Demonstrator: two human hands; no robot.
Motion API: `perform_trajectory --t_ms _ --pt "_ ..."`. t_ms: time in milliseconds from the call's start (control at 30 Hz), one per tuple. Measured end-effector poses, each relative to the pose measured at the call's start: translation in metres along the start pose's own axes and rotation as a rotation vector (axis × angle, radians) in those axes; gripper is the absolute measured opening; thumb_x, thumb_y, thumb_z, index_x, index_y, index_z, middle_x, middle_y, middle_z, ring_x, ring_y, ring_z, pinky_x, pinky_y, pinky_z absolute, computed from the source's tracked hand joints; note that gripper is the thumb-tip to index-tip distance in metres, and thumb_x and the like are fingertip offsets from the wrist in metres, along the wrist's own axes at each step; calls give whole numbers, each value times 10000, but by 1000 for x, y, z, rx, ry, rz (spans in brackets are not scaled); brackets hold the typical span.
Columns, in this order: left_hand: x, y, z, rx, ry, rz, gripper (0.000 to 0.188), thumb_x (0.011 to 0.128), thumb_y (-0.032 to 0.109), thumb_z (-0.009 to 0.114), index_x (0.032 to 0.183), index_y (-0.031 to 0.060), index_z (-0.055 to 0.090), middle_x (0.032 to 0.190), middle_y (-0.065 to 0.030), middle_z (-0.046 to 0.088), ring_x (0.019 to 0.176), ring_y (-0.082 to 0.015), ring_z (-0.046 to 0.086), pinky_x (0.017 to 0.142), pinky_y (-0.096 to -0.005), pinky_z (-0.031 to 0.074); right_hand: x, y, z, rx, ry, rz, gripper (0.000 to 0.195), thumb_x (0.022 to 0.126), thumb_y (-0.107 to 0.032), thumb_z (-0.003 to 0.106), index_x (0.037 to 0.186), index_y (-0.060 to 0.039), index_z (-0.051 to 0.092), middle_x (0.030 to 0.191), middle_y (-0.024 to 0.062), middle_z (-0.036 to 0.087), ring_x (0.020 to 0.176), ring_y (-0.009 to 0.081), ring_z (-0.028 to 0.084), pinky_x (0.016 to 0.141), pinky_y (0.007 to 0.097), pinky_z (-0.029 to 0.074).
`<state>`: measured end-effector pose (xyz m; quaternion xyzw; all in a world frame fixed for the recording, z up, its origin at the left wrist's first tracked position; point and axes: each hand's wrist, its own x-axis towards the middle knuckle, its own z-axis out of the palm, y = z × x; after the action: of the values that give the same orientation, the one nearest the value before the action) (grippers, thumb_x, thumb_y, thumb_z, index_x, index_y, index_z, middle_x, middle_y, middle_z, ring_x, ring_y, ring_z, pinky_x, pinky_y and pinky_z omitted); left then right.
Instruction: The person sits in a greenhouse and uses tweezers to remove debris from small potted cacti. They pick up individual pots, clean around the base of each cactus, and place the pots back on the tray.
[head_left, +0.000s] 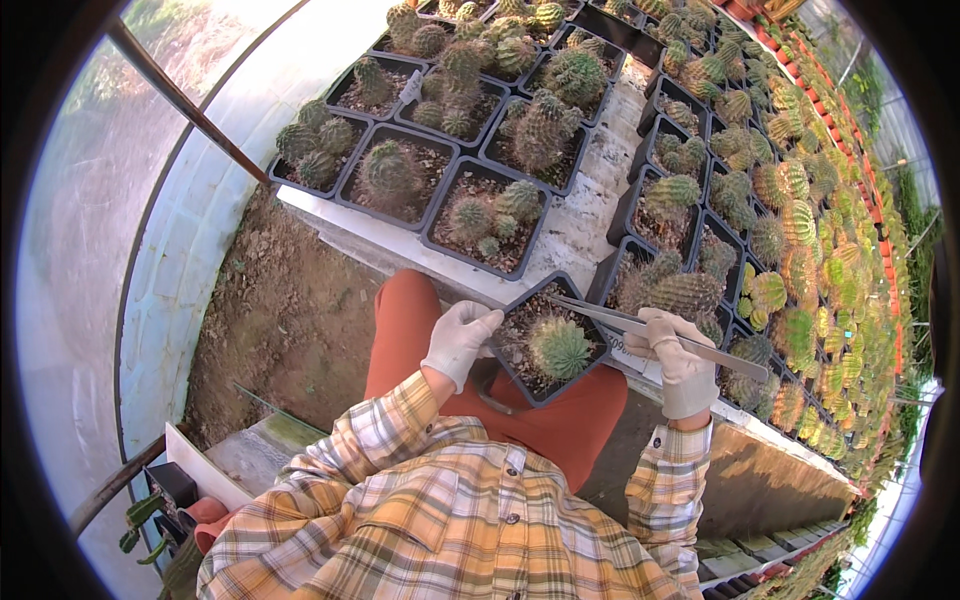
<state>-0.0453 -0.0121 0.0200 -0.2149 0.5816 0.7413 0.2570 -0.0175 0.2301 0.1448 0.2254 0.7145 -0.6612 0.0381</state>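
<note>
A square black plastic pot (553, 394) with one round green cactus (560, 348) in gravelly soil is tilted over my lap. My left hand (460, 339), in a pale glove, pinches the pot's left corner between thumb and fingers. Long metal tweezers (701, 349) are in my gloved right hand (679, 360), to the right of the pot. The tips of the tweezers reach over the soil near the pot's upper corner, above the cactus. Whether they grip anything there is too small to tell. Behind the pot's right side, a white label (619, 346) with writing partly shows.
Potted cacti (486, 217) in black square pots stand close together on a white bench (360, 225) ahead. More cactus pots (664, 206) fill the right side. A metal pole (187, 105) rises at the left, beside the translucent wall. Small pots (171, 484) with cacti stand low at left.
</note>
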Motion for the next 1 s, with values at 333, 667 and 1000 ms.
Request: perform_trajectory --t_ms 333,667,1000 --pt "1 -1 -2 -16 -23 41 224 792 263 654 814 68 547 715 25 511 594 -60 494 499 -197 453 5 1 -2 -97 3 -12 273 853 -172 597 1018 46 590 833 140 638 720 169 627 656 271 519" --pt "0 1 0 -2 -6 39 220 789 264 653 810 73 548 713 27 509 610 -68 497 504 -203 443 -1 4 -1 -99 60 23 268 845 -188 609 992 36 609 801 133 639 695 169 624 650 268 517" --pt "-1 0 1 -24 -13 12 222 799 282 647 806 91 533 721 40 494 619 -64 489 529 -210 441 0 9 3 -86 98 -76 259 840 -192 620 964 35 620 788 114 633 695 153 620 626 256 507"
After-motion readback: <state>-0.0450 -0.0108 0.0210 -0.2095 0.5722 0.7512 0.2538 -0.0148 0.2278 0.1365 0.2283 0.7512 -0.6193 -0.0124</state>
